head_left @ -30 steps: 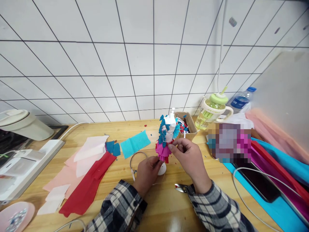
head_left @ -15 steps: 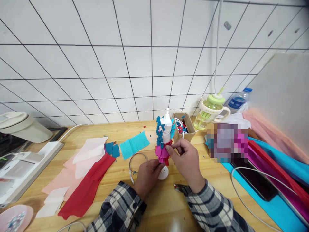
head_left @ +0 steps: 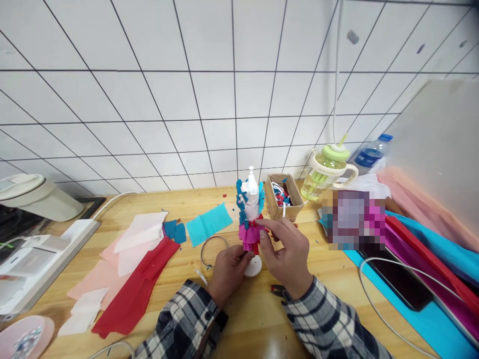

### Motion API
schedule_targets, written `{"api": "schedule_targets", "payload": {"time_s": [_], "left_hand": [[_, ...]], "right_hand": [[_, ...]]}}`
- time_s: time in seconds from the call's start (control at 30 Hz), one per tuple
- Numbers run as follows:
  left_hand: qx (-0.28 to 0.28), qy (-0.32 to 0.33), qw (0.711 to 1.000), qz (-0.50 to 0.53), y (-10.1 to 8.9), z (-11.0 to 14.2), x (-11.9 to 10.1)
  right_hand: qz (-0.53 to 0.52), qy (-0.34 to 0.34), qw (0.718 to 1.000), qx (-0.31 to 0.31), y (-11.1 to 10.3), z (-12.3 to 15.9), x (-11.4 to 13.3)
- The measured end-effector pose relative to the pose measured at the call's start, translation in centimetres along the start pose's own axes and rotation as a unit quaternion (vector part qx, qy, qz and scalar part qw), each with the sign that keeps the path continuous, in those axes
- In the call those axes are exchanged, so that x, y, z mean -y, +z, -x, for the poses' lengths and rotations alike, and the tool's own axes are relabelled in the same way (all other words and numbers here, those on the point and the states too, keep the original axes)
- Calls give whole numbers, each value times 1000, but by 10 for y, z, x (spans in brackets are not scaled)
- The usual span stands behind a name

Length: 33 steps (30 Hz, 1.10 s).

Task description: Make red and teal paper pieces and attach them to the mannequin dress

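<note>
A small white figurine (head_left: 252, 202) stands upright near the table's middle, wearing a ruffled magenta crepe-paper skirt (head_left: 247, 236) with a red band at its waist. Dark teal curled paper runs down its left side, and a bright blue pleated piece fans out on the right. My left hand (head_left: 229, 271) is closed on the figurine's lower end, just above a white round disc (head_left: 253, 266). At the waist, the index finger and thumb of my right hand (head_left: 288, 252) press on the red band and the skirt's right edge.
A cardboard box (head_left: 285, 204) of paper scraps stands behind my right hand. Red paper (head_left: 136, 294), a blue sheet (head_left: 208, 224) and a wire ring (head_left: 204, 249) lie left. A green-lidded cup (head_left: 325, 172) and a phone (head_left: 398, 276) are right. A dark tool lies by my right wrist.
The figurine has turned slightly and shifted a little left, showing more of its white front. My right index finger has stretched out along the red waist band.
</note>
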State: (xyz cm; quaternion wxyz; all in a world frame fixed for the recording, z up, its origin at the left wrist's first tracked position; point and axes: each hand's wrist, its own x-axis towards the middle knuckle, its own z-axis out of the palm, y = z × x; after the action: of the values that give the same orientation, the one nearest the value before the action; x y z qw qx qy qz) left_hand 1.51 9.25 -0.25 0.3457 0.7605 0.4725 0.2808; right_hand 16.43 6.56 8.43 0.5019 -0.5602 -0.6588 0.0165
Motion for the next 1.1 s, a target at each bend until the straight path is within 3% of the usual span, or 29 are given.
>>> {"api": "schedule_targets", "payload": {"time_s": [0.17, 0.3, 0.37, 0.5, 0.67, 0.87, 1.1], "left_hand": [[3, 4, 999, -35, -2, -1, 0], [-9, -8, 998, -68, -4, -4, 3], [-14, -17, 998, -64, -5, -6, 7], [-9, -13, 999, -42, -5, -10, 16], [-33, 24, 996, -81, -5, -12, 17], [-77, 31, 989, -121, -8, -8, 8], [-83, 1, 982, -172, -4, -2, 12]], "right_hand": [[-49, 32, 998, -18, -6, -2, 6], [-81, 15, 996, -32, -22, 14, 13], [-58, -2, 998, 1, -33, 36, 7], [71, -38, 988, 129, -61, 102, -24], [180, -6, 962, 206, -92, 167, -57], [182, 54, 959, 211, -89, 172, -62], [163, 66, 962, 208, -91, 177, -64]]}}
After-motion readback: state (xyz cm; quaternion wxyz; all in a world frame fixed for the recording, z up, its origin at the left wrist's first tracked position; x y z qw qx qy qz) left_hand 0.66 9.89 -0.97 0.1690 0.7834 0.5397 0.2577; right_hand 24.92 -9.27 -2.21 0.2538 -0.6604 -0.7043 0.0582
